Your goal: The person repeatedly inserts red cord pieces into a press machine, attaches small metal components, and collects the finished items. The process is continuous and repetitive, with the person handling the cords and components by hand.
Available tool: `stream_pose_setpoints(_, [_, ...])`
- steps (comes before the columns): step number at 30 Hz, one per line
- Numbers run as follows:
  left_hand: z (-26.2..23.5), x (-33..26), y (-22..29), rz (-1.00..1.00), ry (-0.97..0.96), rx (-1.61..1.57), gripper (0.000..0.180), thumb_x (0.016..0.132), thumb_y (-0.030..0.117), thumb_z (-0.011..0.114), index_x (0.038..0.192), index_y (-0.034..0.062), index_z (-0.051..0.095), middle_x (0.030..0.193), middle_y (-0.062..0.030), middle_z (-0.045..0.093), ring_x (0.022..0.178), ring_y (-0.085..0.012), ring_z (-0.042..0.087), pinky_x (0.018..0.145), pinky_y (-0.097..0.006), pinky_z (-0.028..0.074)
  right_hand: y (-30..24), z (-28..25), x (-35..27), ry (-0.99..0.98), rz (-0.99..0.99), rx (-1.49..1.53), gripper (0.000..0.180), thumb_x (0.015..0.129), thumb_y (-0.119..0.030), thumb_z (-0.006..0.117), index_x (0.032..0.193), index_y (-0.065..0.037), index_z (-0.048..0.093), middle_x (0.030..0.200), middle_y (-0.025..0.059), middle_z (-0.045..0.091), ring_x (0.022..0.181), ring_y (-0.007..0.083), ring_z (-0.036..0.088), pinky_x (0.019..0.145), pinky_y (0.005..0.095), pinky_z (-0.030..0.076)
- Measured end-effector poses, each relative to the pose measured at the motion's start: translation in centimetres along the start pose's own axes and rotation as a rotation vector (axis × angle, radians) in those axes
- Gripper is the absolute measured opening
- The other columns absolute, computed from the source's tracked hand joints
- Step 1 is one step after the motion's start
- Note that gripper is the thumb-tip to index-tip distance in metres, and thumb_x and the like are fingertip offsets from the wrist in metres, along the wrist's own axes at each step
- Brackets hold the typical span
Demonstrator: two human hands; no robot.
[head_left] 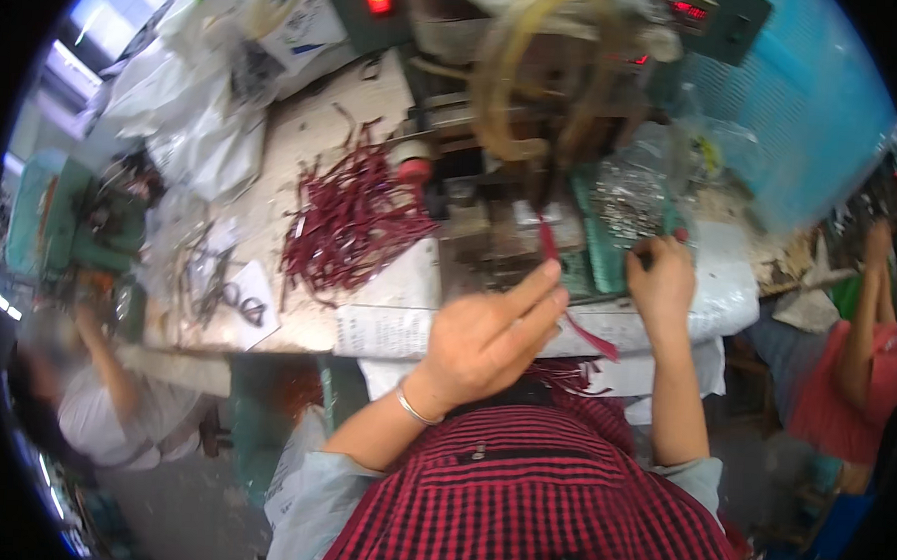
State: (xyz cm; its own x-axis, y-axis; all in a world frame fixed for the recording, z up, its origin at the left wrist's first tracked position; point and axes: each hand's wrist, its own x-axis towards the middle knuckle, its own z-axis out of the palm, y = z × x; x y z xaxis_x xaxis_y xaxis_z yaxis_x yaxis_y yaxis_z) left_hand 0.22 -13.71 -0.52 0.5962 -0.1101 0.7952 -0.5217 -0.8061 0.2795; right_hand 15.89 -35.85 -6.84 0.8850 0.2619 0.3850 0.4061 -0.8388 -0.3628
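Observation:
A dark red strap runs from under the machine's head down past my left hand, its lower end hanging loose. The fingers of that hand are closed on the strap in front of the machine. Beside it, my right hand is at the near right edge of a green tray that holds many small shiny metal parts. Its fingers are curled in a pinch, and whatever is between them is too small to tell.
Left of the machine lies a heap of dark red straps on the worktable. Scissors rest near the table's left edge. A blue perforated basket stands at the right. People sit on both sides; more straps lie on my lap.

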Motion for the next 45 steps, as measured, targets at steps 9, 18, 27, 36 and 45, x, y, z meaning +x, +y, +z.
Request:
stream_pose_setpoints(9, [-10.9,0.8,-5.1,-0.259,0.363,0.475,0.02,0.084,-0.013,0.073,0.1,-0.0021,0.072,0.097,-0.0124,0.072,0.088,-0.0245,0.065,0.081,-0.034,0.051,0.4,0.8,0.9,0.267,-0.024,0.237,0.014,0.093,-0.006,0.065,0.104,-0.003,0.073,0.092,0.0157,0.07,0.089,0.0372,0.066,0.082,0.0446,0.051])
stream_pose_setpoints(18, [-2.3,-7.8,-20.4,-0.519,-0.237,0.738,0.015,0.079,0.011,0.076,0.094,0.008,0.075,0.112,-0.0146,0.068,0.105,-0.0375,0.059,0.091,-0.046,0.05,2.5,0.3,-0.9,0.337,-0.042,0.191,0.014,0.09,-0.002,0.068,0.101,-0.004,0.076,0.096,0.0141,0.073,0.09,0.0344,0.068,0.084,0.0414,0.053])
stream_pose_setpoints(27, [-5.9,-2.9,-16.8,-0.88,0.361,-0.37,0.05,0.099,0.007,0.068,0.147,0.0022,0.054,0.086,-0.0089,0.076,0.063,-0.0078,0.064,0.053,-0.02,0.047,-3.3,-4.3,-1.2,0.173,-0.022,0.648,0.016,0.088,-0.001,0.073,0.103,-0.002,0.077,0.098,0.0103,0.076,0.09,0.0228,0.071,0.083,0.0326,0.054])
stream_pose_setpoints(36, [-4.0,-6.9,-13.2,-1.191,0.498,-0.457,0.019,0.105,0.016,0.063,0.112,0.0002,0.072,0.089,-0.0046,0.073,0.067,-0.0088,0.063,0.058,-0.02,0.049,-12.2,-0.6,2.9,0.166,-0.001,1.162,0.038,0.084,0.001,0.075,0.121,0.002,0.066,0.104,0.0117,0.073,0.095,0.0174,0.071,0.087,0.0295,0.054])
stream_pose_setpoints(45, [-5.1,3.0,-2.1,-0.157,0.358,-0.172,0.012,0.097,0.001,0.068,0.108,-0.0043,0.067,0.098,-0.0229,0.074,0.077,-0.0258,0.074,0.064,-0.03,0.059,-14.5,-4.4,1.6,-0.031,0.1,1.432,0.054,0.086,0.004,0.071,0.137,0.003,0.053,0.12,0.0135,0.069,0.107,0.0165,0.068,0.096,0.0301,0.051])
